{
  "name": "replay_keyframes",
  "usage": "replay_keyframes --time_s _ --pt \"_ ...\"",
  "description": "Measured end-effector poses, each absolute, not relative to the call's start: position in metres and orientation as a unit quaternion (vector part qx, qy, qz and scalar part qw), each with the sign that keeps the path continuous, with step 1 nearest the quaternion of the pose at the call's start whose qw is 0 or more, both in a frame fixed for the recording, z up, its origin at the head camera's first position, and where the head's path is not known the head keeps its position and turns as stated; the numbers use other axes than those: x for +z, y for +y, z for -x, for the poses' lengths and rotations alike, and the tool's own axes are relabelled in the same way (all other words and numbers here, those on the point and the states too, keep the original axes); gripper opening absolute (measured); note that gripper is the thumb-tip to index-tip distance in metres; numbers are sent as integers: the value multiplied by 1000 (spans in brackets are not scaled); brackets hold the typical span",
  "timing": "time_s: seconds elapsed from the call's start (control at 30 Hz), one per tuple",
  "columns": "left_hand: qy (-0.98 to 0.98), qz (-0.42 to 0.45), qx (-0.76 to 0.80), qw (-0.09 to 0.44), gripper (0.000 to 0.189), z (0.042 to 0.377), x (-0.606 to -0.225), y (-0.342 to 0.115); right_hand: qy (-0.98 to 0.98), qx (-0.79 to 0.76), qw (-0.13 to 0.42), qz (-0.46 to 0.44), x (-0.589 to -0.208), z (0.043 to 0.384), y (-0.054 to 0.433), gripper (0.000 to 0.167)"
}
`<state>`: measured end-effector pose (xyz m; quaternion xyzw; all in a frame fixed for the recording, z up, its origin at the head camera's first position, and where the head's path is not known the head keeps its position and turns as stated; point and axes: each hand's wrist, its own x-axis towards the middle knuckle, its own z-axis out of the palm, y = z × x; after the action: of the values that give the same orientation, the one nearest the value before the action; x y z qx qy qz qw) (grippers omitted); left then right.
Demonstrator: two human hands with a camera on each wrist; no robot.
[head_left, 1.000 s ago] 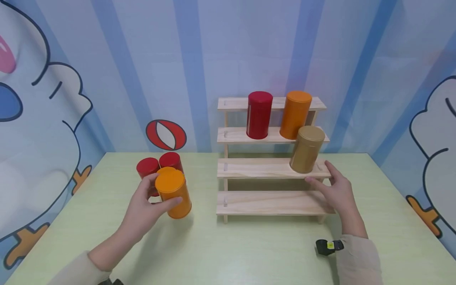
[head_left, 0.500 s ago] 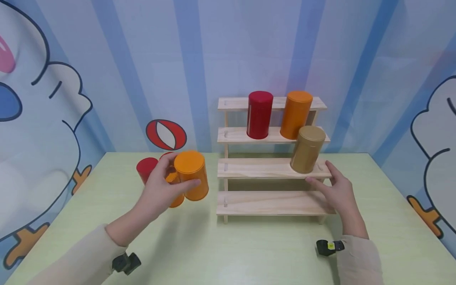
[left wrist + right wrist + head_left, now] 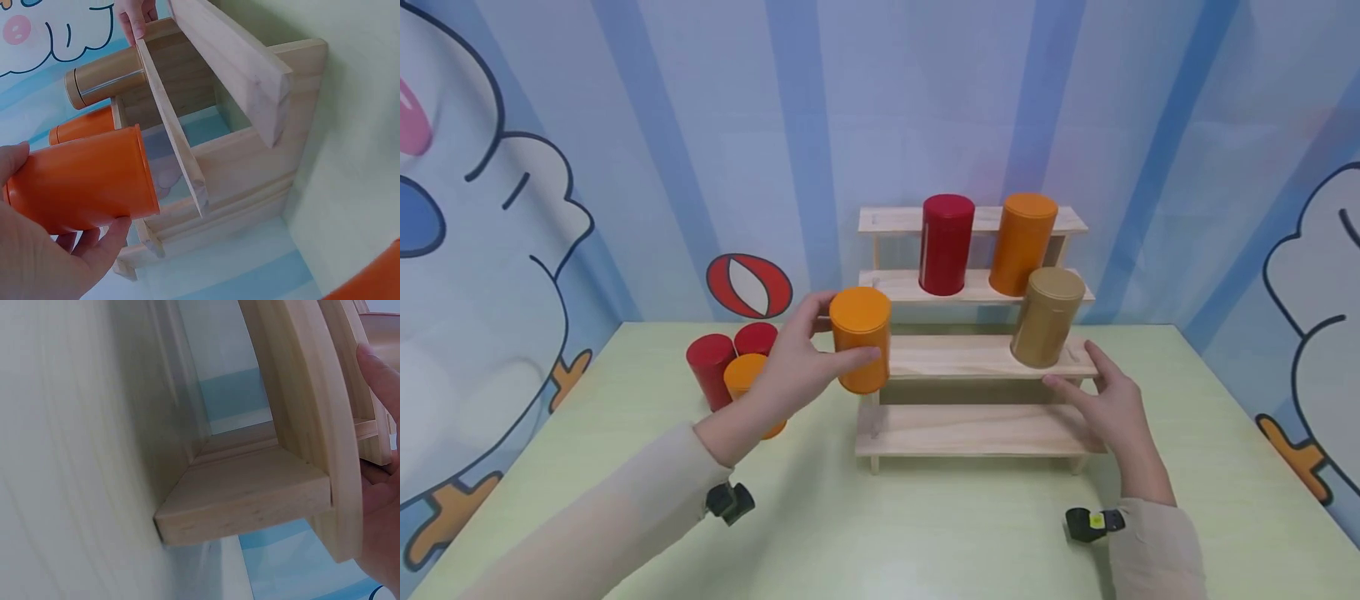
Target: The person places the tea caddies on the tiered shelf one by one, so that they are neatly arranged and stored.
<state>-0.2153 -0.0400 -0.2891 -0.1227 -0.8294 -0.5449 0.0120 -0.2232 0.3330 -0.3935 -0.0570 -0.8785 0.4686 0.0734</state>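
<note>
My left hand (image 3: 793, 367) grips an orange canister (image 3: 861, 337) between thumb and fingers. It is held up, nearly upright, at the left end of the wooden step rack (image 3: 958, 429). In the left wrist view this canister (image 3: 87, 178) appears beside the shelf ends, apparently above the second shelf from the bottom. At the rack's right side, my right hand (image 3: 1112, 404) pinches the end of that same shelf. A gold canister (image 3: 1045, 321) stands there near the right end. One level higher stand a red canister (image 3: 946, 246) and another orange canister (image 3: 1024, 246).
Left on the pale green table (image 3: 925, 533), two red canisters (image 3: 709, 367) and an orange one (image 3: 745, 375) stand close together, partly behind my left forearm. A blue striped backdrop (image 3: 700, 150) rises behind the table.
My left hand has lifted the orange canister from near the group at left and carried it right and upward to the rack. The right hand keeps its place.
</note>
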Motion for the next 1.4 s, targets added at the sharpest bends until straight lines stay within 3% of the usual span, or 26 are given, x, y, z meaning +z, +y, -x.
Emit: replay_keyframes --time_s 0.77,1.4 --pt "-803 171 -570 32 66 255 -289 39 -877 471 75 65 -393 222 332 103" --pt "-787 157 -596 13 69 269 -299 84 -876 471 84 58 -392 222 333 103"
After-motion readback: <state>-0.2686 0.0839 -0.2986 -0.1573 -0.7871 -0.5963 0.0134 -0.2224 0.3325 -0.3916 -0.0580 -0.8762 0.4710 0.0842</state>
